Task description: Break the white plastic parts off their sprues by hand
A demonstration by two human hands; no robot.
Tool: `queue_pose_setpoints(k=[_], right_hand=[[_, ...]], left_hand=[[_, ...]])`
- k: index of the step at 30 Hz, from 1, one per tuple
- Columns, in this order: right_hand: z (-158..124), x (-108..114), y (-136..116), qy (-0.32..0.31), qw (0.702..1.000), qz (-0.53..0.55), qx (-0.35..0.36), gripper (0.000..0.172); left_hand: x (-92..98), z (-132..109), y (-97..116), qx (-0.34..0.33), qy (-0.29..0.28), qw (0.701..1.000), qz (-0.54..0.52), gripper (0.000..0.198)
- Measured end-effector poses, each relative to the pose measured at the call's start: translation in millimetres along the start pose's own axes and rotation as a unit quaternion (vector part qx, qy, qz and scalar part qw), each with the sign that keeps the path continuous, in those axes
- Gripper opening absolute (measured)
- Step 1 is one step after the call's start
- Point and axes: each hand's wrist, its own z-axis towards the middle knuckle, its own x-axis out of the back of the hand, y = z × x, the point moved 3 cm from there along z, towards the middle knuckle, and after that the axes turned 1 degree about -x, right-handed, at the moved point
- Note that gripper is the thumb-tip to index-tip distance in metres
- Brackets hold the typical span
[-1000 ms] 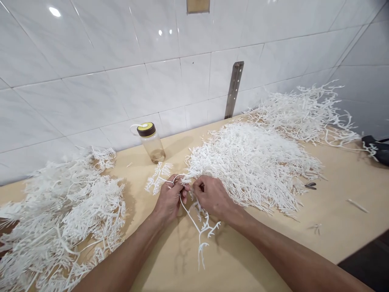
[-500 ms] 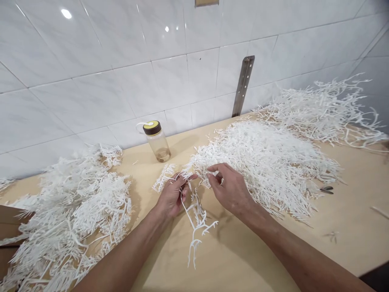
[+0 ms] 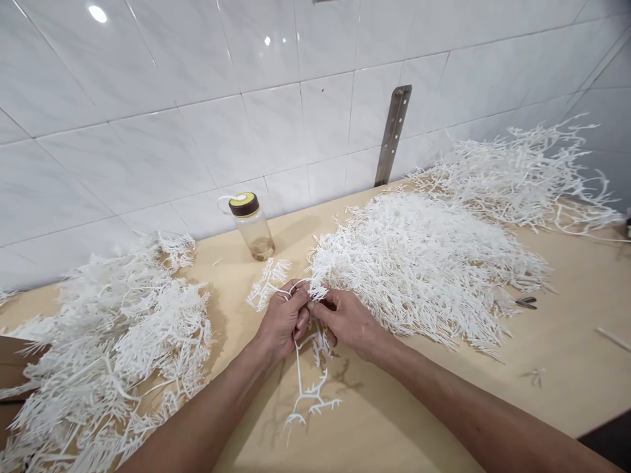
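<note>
My left hand is closed around thin white branched plastic sprigs, whose forked ends hang below it over the table. Close against it, my right hand pinches at the tuft of short white tips above the fingers. Its fingertips are partly hidden, and the exact grip point cannot be made out. Just behind the hands lies a small group of white sprigs. A large heap of short white sprigs spreads beyond my right hand.
A tangled white heap covers the table's left side, beside a brown cardboard box. A clear bottle with a black and yellow lid stands near the tiled wall. Longer white strands, a metal strip and a small dark tool are to the right.
My right hand has moved left from the edge of the heap to meet my left hand, closing on the tuft. The hanging sprigs have swung left and lower.
</note>
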Motion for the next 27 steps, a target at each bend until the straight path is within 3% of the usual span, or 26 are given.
queue_pose_setpoints(k=[6, 17, 27], right_hand=[[-0.1, 1.6, -2.3, 0.034, 0.997, -0.065, 0.039, 0.018], [-4.4, 3.2, -5.6, 0.085, 0.966, -0.219, 0.110, 0.019], [-4.4, 5.0, -7.0, 0.002, 0.986, -0.132, 0.099, 0.021]], left_hand=[[-0.5, -1.6, 2.5, -0.005, -0.008, 1.000, 0.027, 0.041], [4.6, 0.0, 7.4, -0.066, 0.087, 0.992, 0.062, 0.039], [5.3, 5.7, 6.4, -0.020, 0.046, 0.999, -0.020, 0.036]])
